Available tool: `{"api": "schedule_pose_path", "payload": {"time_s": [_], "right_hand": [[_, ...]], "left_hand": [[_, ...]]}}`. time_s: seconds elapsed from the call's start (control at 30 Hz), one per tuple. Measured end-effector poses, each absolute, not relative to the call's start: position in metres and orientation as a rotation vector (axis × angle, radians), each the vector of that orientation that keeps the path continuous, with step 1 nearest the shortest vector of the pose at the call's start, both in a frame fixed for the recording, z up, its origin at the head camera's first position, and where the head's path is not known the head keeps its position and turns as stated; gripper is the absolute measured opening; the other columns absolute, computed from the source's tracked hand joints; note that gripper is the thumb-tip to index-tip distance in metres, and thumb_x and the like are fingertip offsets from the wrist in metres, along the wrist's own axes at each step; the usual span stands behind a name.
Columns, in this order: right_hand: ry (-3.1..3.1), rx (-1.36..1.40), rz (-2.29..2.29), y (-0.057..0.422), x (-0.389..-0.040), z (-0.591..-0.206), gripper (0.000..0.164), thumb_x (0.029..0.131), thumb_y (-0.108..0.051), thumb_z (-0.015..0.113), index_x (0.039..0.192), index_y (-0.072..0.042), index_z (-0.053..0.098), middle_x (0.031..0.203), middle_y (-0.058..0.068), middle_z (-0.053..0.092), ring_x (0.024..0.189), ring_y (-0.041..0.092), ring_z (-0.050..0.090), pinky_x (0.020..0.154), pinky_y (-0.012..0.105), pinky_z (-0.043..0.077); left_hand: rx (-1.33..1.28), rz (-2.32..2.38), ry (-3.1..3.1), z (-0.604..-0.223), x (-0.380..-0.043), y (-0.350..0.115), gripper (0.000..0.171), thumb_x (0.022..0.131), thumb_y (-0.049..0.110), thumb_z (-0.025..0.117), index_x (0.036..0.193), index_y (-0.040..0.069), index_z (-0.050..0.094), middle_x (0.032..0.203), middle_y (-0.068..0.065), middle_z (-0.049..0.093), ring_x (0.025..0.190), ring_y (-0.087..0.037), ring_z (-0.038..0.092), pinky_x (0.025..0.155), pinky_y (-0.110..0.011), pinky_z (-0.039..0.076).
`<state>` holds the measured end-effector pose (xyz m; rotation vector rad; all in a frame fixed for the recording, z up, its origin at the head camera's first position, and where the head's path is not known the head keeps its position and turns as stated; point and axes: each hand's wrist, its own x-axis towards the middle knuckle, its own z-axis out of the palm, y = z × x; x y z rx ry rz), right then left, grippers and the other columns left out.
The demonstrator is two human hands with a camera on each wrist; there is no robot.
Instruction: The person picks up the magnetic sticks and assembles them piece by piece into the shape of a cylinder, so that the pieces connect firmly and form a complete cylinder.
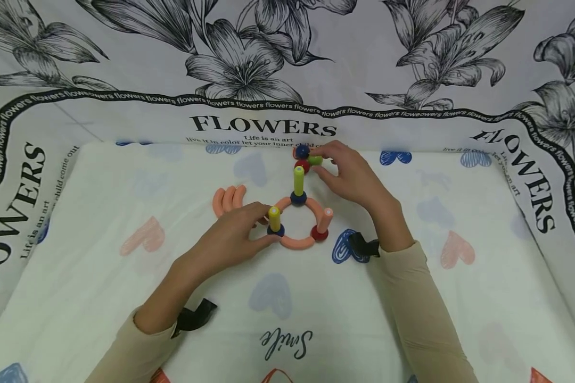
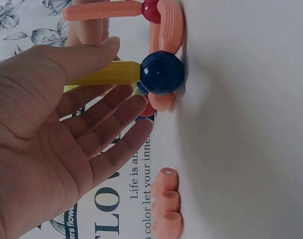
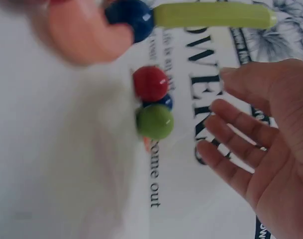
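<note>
A ring of curved salmon rods [image 1: 297,243] joined by balls lies on the cloth. A yellow rod [image 1: 274,218] rises from a blue ball [image 2: 162,73], a light green rod [image 1: 298,181] from another blue ball, and a salmon rod [image 1: 325,218] from a red ball [image 1: 319,234]. My left hand [image 1: 232,232] is around the yellow rod, thumb on one side and loosely extended fingers on the other. My right hand [image 1: 352,173], fingers relaxed and apart, hovers beside a cluster of loose balls: red [image 3: 151,83], green [image 3: 155,121] and blue [image 1: 302,151].
Several curved salmon rods [image 1: 228,200] lie side by side left of the ring, behind my left hand. The white cloth [image 1: 364,319] has printed hearts. Beyond its far edge hangs or lies a flower-printed fabric [image 1: 249,69]; which one is unclear.
</note>
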<state>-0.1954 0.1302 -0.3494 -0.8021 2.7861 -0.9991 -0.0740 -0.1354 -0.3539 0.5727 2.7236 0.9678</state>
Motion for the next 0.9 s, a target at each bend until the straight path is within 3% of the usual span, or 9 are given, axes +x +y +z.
{"api": "schedule_pose_path", "payload": {"time_s": [0.33,0.57,0.73,0.9], "right_hand": [[2.831,-0.779,-0.893,0.117,-0.198,-0.360,0.035,0.102,-0.017,0.069,0.137,-0.013,0.068,0.143,0.009,0.066,0.134,0.029,0.061,0.112,0.049,0.052],[2.846,-0.810,-0.827,0.113,-0.194,-0.366,0.031,0.103,-0.016,0.068,0.134,-0.018,0.071,0.151,0.008,0.062,0.156,0.028,0.043,0.128,0.050,0.037],[2.828,-0.830,-0.829,0.114,-0.193,-0.371,0.033,0.103,-0.012,0.067,0.136,-0.017,0.069,0.154,0.007,0.060,0.159,0.029,0.039,0.130,0.051,0.033],[2.769,-0.882,-0.870,0.114,-0.195,-0.374,0.035,0.103,-0.006,0.065,0.137,-0.013,0.069,0.142,0.007,0.068,0.145,0.027,0.053,0.126,0.047,0.039]], "left_hand": [[0.565,0.983,2.730,-0.353,-0.074,-0.137,0.031,0.091,0.027,0.085,0.117,0.014,0.073,0.110,0.000,0.079,0.109,-0.019,0.074,0.099,-0.043,0.059],[0.577,0.956,2.730,-0.356,-0.073,-0.135,0.027,0.092,0.028,0.084,0.112,0.015,0.073,0.108,-0.001,0.079,0.105,-0.017,0.075,0.096,-0.042,0.059],[0.588,0.949,2.728,-0.357,-0.073,-0.134,0.026,0.092,0.028,0.084,0.111,0.015,0.073,0.107,0.000,0.079,0.104,-0.017,0.075,0.094,-0.041,0.059],[0.564,0.939,2.738,-0.360,-0.072,-0.133,0.025,0.092,0.028,0.085,0.109,0.016,0.072,0.106,0.002,0.079,0.105,-0.017,0.075,0.095,-0.041,0.060]]}}
